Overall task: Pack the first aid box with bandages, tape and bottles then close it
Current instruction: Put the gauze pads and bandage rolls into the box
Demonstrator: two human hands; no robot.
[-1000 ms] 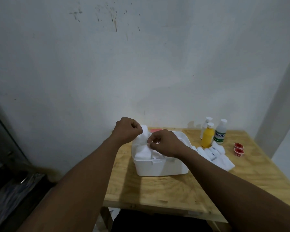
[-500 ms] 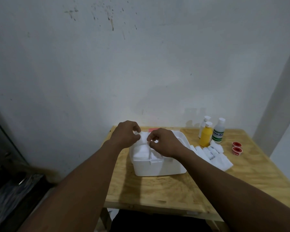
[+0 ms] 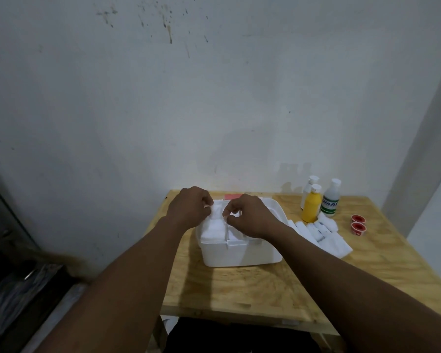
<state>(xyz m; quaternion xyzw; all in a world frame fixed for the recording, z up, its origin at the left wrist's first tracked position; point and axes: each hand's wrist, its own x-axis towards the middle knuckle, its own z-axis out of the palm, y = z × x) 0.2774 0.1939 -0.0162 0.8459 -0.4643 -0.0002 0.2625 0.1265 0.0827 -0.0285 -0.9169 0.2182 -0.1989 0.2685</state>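
Since the earlier frame the left hand (image 3: 191,207) and right hand (image 3: 250,216) sit lower, each pinching the top edge of the bandage (image 3: 218,212) above the left compartment of the first aid box (image 3: 242,253), and the bandage, probably soft and light, is best held by its edges.

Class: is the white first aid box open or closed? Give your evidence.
Open. No lid covers the first aid box; white bandages show inside, where the left hand and right hand pinch one.
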